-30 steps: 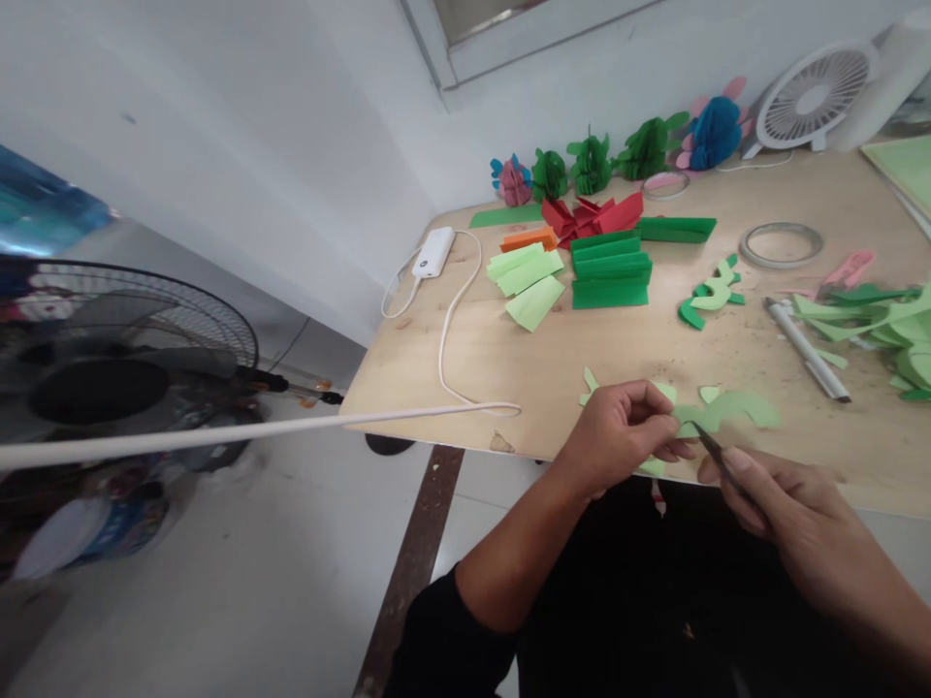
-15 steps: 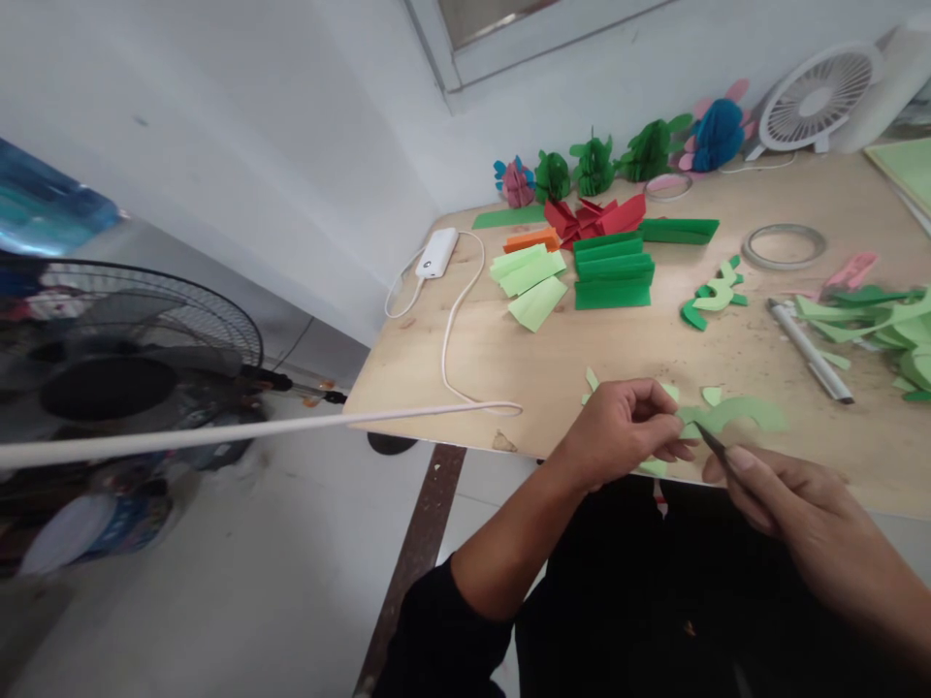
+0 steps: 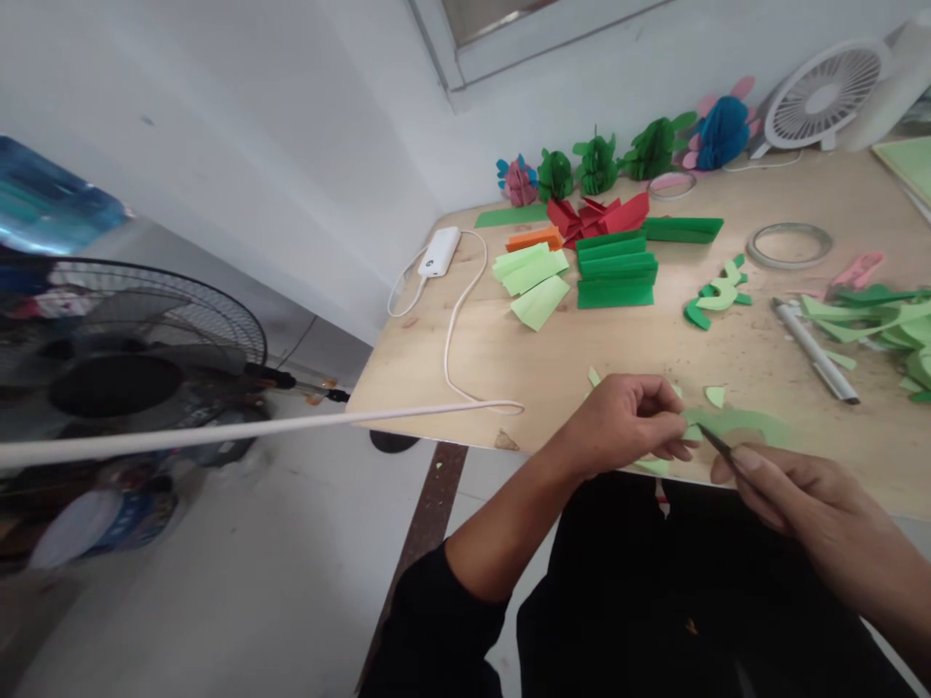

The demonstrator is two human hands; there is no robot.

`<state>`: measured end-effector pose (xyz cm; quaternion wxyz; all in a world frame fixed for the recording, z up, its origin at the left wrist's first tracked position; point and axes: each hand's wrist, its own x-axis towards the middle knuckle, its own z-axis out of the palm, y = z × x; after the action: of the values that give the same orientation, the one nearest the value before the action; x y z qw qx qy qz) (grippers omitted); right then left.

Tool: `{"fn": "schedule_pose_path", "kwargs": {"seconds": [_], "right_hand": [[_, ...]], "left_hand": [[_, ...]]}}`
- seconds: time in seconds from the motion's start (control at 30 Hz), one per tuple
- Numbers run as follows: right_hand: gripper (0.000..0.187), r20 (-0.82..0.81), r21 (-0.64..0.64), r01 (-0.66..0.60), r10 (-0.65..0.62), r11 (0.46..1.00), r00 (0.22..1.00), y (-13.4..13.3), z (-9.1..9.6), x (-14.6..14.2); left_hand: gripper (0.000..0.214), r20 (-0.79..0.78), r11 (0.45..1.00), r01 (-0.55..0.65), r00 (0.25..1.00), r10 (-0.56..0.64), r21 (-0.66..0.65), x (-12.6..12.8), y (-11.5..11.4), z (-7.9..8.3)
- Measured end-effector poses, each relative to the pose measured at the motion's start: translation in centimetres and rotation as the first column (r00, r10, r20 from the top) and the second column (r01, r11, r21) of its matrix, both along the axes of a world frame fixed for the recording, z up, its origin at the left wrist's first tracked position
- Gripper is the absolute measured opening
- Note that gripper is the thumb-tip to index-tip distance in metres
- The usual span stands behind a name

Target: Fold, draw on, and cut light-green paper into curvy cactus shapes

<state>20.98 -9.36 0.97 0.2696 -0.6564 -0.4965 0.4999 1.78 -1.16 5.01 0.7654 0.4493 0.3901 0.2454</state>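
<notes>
Near the table's front edge, my left hand (image 3: 640, 417) pinches a light green paper piece (image 3: 694, 432) between thumb and fingertips. My right hand (image 3: 789, 485) grips slim dark pointed tweezers (image 3: 717, 446), their tip touching that paper. Behind the fingers shows a larger pale green paper shape (image 3: 756, 425), blurred by motion and partly covered by my right hand. A small cut light green paper scrap (image 3: 715, 396) lies just beyond. Other green bits lie around my left hand, partly hidden under it.
Folded dark green paper strips (image 3: 617, 276), light green strips (image 3: 534, 276) and red folded paper (image 3: 600, 215) lie further back. On the right are a marker pen (image 3: 815, 351), a tape roll (image 3: 789, 245) and green scraps (image 3: 902, 325). A white cable (image 3: 364, 417) crosses the table's left edge.
The pale green paper shape beside my right hand has shifted and blurred slightly. Both hands keep their grip; the whole view has moved a little.
</notes>
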Motion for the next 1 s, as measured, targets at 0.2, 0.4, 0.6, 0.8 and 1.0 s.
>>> {"fn": "schedule_pose_path", "kwargs": {"seconds": [0.2, 0.4, 0.6, 0.8, 1.0], "right_hand": [[0.073, 0.031, -0.086, -0.044, 0.047, 0.995, 0.998, 0.1, 0.0, 0.6], [0.073, 0.092, -0.088, -0.051, 0.059, 0.995, 0.994, 0.5, 0.3, 0.8], [0.067, 0.038, -0.061, -0.049, 0.051, 0.997, 0.998, 0.5, -0.3, 1.0], [0.064, -0.084, 0.056, 0.128, -0.123, 0.990, 0.989, -0.7, -0.8, 0.9], [0.054, -0.193, 0.103, 0.399, -0.375, 0.911, 0.907, -0.1, -0.1, -1.7]], "left_hand": [[0.018, -0.006, 0.999, 0.041, 0.999, -0.041, -0.018, 0.0, 0.3, 0.1], [0.018, -0.015, 0.997, 0.073, 0.997, -0.073, -0.024, -0.2, 0.4, 0.4], [0.014, -0.024, 0.999, 0.046, 0.999, -0.046, 0.005, -0.3, 0.4, -0.5], [0.036, 0.075, 0.977, -0.211, 0.975, 0.210, 0.004, 0.4, -0.8, -2.0], [0.039, 0.140, 0.900, -0.426, 0.889, 0.435, -0.091, 2.5, -2.8, -2.8]]}}
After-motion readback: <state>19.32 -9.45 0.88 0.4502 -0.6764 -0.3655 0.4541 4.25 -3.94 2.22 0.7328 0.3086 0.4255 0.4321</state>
